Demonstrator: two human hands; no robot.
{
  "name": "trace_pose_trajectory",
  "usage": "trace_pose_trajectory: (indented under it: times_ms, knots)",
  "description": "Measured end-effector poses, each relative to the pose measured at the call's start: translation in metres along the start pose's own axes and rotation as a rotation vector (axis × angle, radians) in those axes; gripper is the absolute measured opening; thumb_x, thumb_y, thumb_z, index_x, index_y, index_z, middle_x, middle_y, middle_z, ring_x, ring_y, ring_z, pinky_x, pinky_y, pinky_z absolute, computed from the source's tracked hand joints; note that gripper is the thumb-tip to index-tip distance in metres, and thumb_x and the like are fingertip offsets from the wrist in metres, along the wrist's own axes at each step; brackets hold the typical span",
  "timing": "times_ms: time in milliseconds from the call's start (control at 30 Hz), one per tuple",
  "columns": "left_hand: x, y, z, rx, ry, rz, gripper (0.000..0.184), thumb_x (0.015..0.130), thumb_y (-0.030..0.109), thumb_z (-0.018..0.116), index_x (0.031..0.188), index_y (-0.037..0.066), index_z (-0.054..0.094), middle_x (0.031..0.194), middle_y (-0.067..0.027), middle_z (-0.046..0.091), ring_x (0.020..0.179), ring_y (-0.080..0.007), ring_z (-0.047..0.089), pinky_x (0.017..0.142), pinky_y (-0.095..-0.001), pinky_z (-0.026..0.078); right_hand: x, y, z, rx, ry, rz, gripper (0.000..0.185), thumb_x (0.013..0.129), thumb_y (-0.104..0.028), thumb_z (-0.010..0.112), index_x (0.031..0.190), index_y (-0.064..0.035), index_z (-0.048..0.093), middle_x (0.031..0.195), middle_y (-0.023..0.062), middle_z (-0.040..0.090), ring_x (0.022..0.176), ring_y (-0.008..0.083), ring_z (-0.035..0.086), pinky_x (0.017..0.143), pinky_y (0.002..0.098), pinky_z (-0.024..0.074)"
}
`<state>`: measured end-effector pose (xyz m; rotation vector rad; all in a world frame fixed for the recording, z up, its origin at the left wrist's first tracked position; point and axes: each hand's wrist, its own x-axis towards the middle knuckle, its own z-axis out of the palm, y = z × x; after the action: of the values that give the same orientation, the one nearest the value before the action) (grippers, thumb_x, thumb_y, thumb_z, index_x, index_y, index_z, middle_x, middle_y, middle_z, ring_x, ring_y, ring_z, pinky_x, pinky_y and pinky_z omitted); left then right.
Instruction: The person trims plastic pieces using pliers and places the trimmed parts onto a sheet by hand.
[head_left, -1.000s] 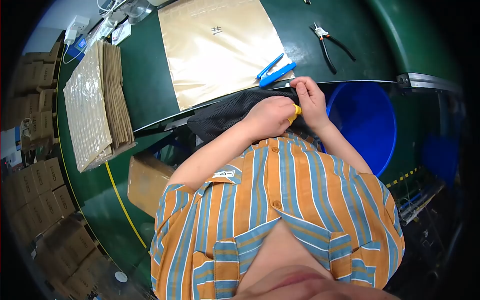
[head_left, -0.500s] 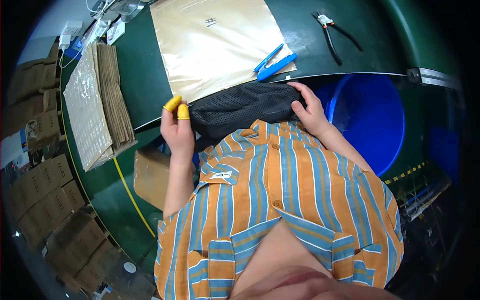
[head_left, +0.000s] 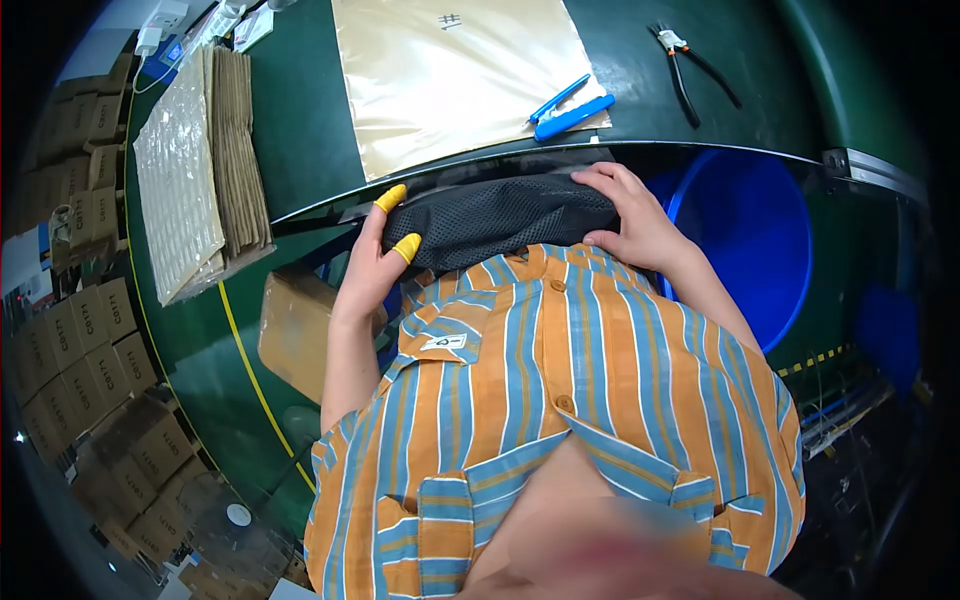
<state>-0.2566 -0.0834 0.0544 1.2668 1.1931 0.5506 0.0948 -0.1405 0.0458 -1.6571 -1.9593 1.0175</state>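
A black mesh fabric item (head_left: 500,222) lies across my lap, just below the table edge. Its exact kind I cannot make out. At its left end is my left hand (head_left: 372,268), with yellow finger cots on the thumb and index finger. Those two digits straddle the end of the mesh and grip it. My right hand (head_left: 645,228) holds the opposite end, fingers over the top and thumb near the shirt. The underside of the mesh and some fingertips are hidden.
On the green table (head_left: 300,110) lie a cream sheet (head_left: 450,90), a blue pen (head_left: 558,100), a blue cutter-like tool (head_left: 575,118) and pliers (head_left: 685,75). Cardboard sheets (head_left: 235,150) stand at left. A blue bin (head_left: 745,250) is at right, a carton (head_left: 295,330) below left.
My left thumb and index finger have spread and come round the left end of the mesh. My right hand has shifted slightly on its end. The camera view has moved a little.
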Motion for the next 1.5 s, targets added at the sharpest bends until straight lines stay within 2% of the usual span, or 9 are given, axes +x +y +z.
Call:
trace_pose_trajectory:
  times_ms: [267, 333, 467, 667, 900, 1100, 1167, 1200, 1500]
  knots:
    - [-0.017, -0.010, -0.016, 0.280, -0.084, -0.008, 0.072, 0.077, 0.013, 0.072, 0.141, 0.002, 0.040, 0.132, -0.0084, 0.050, 0.121, -0.0175, 0.048, 0.105, -0.0296, 0.036, -0.015, 0.014, 0.026, -0.254, 0.250, -0.356, 0.070, 0.063, -0.010, 0.083, 0.127, -0.0120, 0.053, 0.129, 0.0147, 0.051, 0.123, 0.0354, 0.047, 0.099, 0.0463, 0.0399]
    - [-0.020, -0.004, -0.007, 0.194, -0.019, 0.028, 0.067, 0.067, 0.012, 0.075, 0.130, 0.004, 0.054, 0.124, -0.0161, 0.054, 0.121, -0.0266, 0.048, 0.105, -0.0344, 0.037, -0.015, 0.012, 0.025, -0.252, 0.277, -0.392, 0.069, 0.063, -0.009, 0.083, 0.126, -0.0112, 0.053, 0.129, 0.0148, 0.051, 0.122, 0.0357, 0.047, 0.099, 0.0465, 0.0397]
    - [-0.023, -0.004, 0.006, 0.411, 0.078, 0.248, 0.063, 0.061, 0.011, 0.079, 0.121, 0.004, 0.062, 0.128, -0.0176, 0.054, 0.127, -0.0296, 0.046, 0.107, -0.0367, 0.036, -0.014, 0.025, 0.027, -0.319, 0.411, -0.491, 0.065, 0.064, -0.008, 0.080, 0.123, -0.0115, 0.054, 0.127, 0.0166, 0.052, 0.121, 0.0378, 0.049, 0.100, 0.0501, 0.0396]
    - [-0.023, -0.013, 0.011, 0.377, 0.085, 0.269, 0.062, 0.060, 0.005, 0.077, 0.121, 0.007, 0.063, 0.140, -0.0147, 0.045, 0.132, -0.0250, 0.043, 0.107, -0.0344, 0.035, -0.010, 0.040, 0.036, -0.329, 0.537, -0.578, 0.068, 0.059, -0.007, 0.082, 0.121, -0.0140, 0.054, 0.129, 0.0184, 0.050, 0.122, 0.0403, 0.048, 0.100, 0.0526, 0.0401]
    - [-0.010, -0.003, -0.005, 0.591, -0.074, 0.230, 0.073, 0.062, 0.010, 0.077, 0.131, 0.009, 0.054, 0.137, -0.0171, 0.049, 0.136, -0.0301, 0.037, 0.112, -0.0388, 0.029, 0.006, 0.028, 0.007, -0.121, 0.264, -0.317, 0.073, 0.058, -0.001, 0.082, 0.124, -0.0085, 0.053, 0.124, 0.0157, 0.056, 0.116, 0.0365, 0.053, 0.099, 0.0416, 0.0443]
    - [0.003, -0.004, -0.001, 0.656, 0.059, 0.265, 0.061, 0.072, 0.017, 0.073, 0.128, 0.005, 0.052, 0.118, -0.0145, 0.061, 0.120, -0.0280, 0.051, 0.105, -0.0383, 0.036, 0.004, 0.030, 0.001, 0.085, 0.145, -0.064, 0.069, 0.072, -0.025, 0.081, 0.131, -0.0075, 0.049, 0.123, 0.0147, 0.059, 0.116, 0.0304, 0.055, 0.100, 0.0382, 0.0431]
    - [0.007, -0.009, 0.000, 0.041, -0.011, 0.111, 0.059, 0.075, 0.019, 0.074, 0.127, 0.003, 0.052, 0.114, -0.0125, 0.062, 0.109, -0.0195, 0.057, 0.095, -0.0322, 0.044, 0.002, 0.035, 0.003, 0.337, 0.141, -0.002, 0.070, 0.079, -0.041, 0.075, 0.133, -0.0069, 0.048, 0.121, 0.0130, 0.061, 0.115, 0.0250, 0.057, 0.099, 0.0355, 0.0425]
    - [0.010, -0.013, -0.002, 0.044, -0.019, 0.173, 0.055, 0.080, 0.020, 0.072, 0.127, 0.002, 0.050, 0.112, -0.0092, 0.061, 0.102, -0.0132, 0.057, 0.087, -0.0266, 0.048, 0.001, 0.037, 0.006, 0.329, 0.143, 0.021, 0.068, 0.084, -0.048, 0.069, 0.133, -0.0066, 0.047, 0.118, 0.0117, 0.063, 0.111, 0.0221, 0.059, 0.097, 0.0339, 0.0429]
    - [0.025, -0.032, -0.002, -0.133, -0.002, -0.002, 0.040, 0.093, 0.018, 0.059, 0.127, 0.001, 0.048, 0.113, -0.0069, 0.059, 0.098, -0.0112, 0.054, 0.086, -0.0251, 0.047, 0.017, 0.037, 0.017, 0.337, 0.143, 0.220, 0.052, 0.096, -0.044, 0.051, 0.130, -0.0042, 0.050, 0.114, 0.0170, 0.064, 0.106, 0.0257, 0.062, 0.093, 0.0335, 0.0446]
